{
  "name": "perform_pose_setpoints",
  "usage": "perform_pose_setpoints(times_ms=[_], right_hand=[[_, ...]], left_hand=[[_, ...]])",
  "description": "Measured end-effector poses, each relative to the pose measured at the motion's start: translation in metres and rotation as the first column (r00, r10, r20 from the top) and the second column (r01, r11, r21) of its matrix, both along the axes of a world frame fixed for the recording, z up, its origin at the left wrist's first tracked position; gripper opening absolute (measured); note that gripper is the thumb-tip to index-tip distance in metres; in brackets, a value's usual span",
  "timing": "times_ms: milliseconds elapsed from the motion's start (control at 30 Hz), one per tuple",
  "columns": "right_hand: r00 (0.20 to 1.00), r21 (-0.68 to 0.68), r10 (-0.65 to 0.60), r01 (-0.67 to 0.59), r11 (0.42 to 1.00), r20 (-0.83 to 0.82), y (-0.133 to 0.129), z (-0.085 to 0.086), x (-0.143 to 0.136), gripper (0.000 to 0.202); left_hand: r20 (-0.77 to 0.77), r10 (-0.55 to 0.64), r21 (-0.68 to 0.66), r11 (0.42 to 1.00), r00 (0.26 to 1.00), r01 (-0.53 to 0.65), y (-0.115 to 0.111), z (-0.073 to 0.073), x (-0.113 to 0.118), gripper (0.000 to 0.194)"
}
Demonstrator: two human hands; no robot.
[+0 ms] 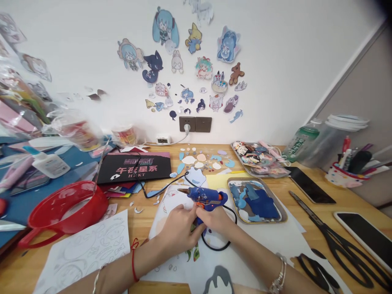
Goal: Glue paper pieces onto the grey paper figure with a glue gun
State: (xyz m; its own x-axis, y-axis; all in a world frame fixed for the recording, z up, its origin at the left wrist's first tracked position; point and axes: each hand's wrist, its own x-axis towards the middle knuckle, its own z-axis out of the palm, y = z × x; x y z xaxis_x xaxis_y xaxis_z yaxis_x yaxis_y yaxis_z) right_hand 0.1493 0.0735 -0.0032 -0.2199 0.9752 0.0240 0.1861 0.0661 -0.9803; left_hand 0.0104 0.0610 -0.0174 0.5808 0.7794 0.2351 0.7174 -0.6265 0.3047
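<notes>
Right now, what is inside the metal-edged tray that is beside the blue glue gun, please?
The tray holds overlapping blue, light-blue and white pieces, with brownish patches between them. Whatever lies beneath the large dark-blue piece cannot be seen, because it is covered.

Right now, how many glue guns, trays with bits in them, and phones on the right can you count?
Blue glue gun: 1
Near tray and far tray: 2 trays
Black phone and white-edged phone: 2 phones
Total: 5

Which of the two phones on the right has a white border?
The nearer phone, right of the large scissors; the farther phone, beside the pen cup, has a dark border.
</notes>
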Motion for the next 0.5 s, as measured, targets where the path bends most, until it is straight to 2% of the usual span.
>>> perform_pose_setpoints(times_ms=[200,300,400,500], right_hand=[[0.999,0.009,0.037,-0.037,0.999,0.031,-0.002,-0.007,0.005,0.017],[0.994,-0.02,0.085,-0.083,0.996,0.066,0.002,-0.004,0.011,0.026],[0.963,-0.058,0.227,-0.221,0.974,0.144,0.007,0.013,0.023,0.025],[0.885,-0.135,0.396,-0.373,0.918,0.246,0.011,0.04,0.041,0.02]], left_hand=[[-0.047,0.012,-0.01,1.0,0.999,-0.012,0.0,0.004,0.002,0.023],[-0.073,0.012,-0.015,1.0,0.997,-0.013,0.0,0.006,0.002,0.026],[-0.101,0.005,-0.03,1.0,0.995,-0.008,0.0,0.007,0.003,0.023],[-0.141,0.02,-0.048,0.998,0.99,-0.027,0.0,0.006,0.004,0.02]])
